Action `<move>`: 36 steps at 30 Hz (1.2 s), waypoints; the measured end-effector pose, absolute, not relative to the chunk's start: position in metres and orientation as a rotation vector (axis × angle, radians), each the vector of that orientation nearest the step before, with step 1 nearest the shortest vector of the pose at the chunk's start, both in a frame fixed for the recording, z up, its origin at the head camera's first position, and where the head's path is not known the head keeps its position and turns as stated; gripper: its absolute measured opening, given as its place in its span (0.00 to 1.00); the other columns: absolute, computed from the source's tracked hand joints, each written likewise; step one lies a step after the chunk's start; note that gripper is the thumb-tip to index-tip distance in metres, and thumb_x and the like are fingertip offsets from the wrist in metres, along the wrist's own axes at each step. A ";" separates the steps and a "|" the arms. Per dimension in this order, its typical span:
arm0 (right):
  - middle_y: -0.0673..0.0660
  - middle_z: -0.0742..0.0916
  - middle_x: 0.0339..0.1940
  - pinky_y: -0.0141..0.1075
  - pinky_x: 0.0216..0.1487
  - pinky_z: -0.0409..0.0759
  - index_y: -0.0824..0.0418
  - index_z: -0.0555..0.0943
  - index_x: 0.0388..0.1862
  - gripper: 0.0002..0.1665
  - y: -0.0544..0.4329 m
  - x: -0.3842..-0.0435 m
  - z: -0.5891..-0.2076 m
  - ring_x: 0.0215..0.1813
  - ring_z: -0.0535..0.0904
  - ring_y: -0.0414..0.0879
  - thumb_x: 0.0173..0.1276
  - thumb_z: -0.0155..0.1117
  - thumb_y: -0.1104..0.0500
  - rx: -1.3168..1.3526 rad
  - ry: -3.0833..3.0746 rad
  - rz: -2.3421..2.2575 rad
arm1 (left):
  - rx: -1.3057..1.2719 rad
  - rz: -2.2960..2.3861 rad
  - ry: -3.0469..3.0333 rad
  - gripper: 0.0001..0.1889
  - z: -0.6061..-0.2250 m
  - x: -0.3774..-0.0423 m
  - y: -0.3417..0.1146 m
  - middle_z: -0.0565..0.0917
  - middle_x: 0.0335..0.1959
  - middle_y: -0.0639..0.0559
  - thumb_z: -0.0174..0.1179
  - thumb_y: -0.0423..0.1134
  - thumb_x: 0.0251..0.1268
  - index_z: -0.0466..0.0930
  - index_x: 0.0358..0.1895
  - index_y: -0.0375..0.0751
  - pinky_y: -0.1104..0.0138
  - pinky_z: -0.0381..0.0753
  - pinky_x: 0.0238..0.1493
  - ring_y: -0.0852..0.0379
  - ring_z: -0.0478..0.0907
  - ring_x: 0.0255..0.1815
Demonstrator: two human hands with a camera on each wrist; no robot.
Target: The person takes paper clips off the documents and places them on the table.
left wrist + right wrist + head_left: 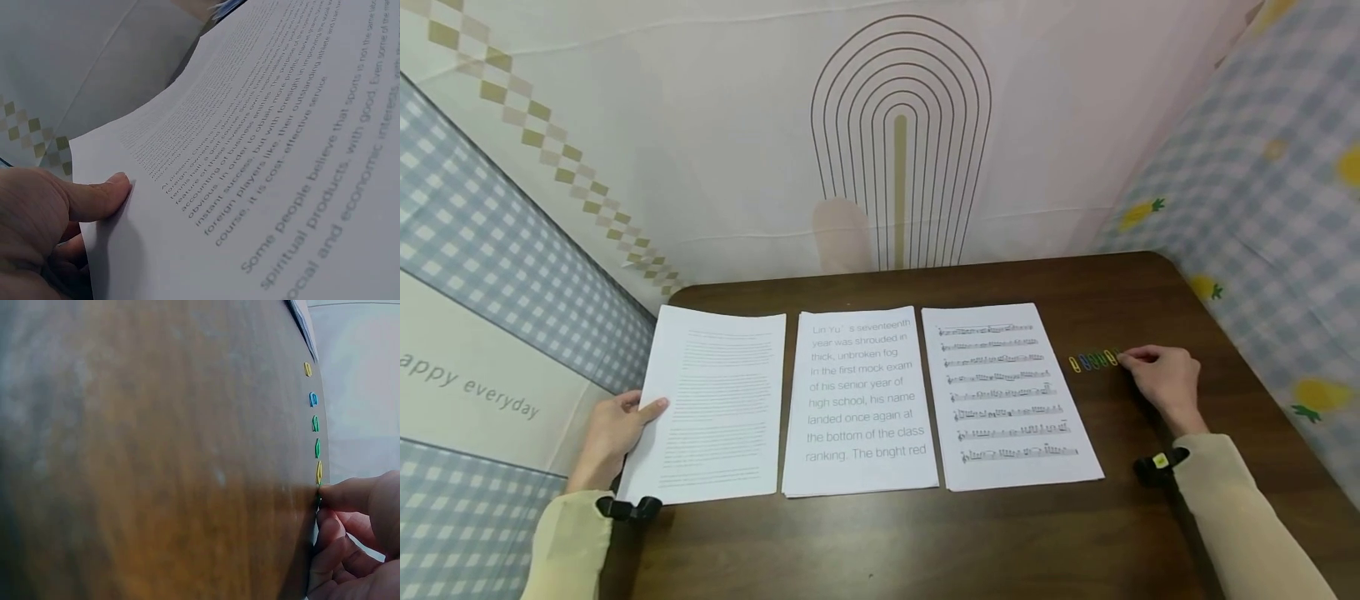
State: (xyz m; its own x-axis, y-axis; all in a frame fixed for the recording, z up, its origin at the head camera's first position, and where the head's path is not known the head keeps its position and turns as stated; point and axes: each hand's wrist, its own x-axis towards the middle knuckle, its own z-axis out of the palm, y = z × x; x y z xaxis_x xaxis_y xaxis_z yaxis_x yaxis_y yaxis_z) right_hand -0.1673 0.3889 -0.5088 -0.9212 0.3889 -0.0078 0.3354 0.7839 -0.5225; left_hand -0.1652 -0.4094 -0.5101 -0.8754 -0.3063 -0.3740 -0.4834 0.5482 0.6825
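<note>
At the left edge of the leftmost stack of printed paper is my left hand, its thumb on top and fingers behind the edge. The left wrist view shows that thumb pressing the white margin beside the text, with the paper curving up. On the right, my right hand pinches a green paper clip at the end of a row of coloured clips; thumb and fingertip hide most of it. A yellow paper clip lies right beside the fingertips. Further along are green ones and a blue paper clip.
A large-print text stack lies in the middle of the brown table. To its right is a sheet-music page, with another yellow clip off its right edge. Patterned cloth hangs behind the table and at both sides.
</note>
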 end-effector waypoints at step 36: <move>0.24 0.81 0.29 0.23 0.35 0.79 0.66 0.87 0.62 0.29 0.340 -0.136 -0.473 0.37 0.80 0.29 0.82 0.64 0.42 -0.773 -2.636 1.238 | -0.422 0.773 2.943 0.28 -0.507 -0.170 -0.388 0.85 0.55 0.18 0.67 0.41 0.76 0.78 0.63 0.15 0.43 0.83 0.45 0.24 0.85 0.50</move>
State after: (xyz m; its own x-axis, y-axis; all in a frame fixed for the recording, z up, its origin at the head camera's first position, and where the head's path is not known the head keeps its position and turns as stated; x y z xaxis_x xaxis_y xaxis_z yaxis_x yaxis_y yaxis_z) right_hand -0.1358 0.3404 -0.4727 -0.8607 0.4996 -0.0973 0.3940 0.5329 -0.7488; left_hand -0.1696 -0.3885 -0.5071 -0.9599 -0.2452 -0.1358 -0.2803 0.8358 0.4720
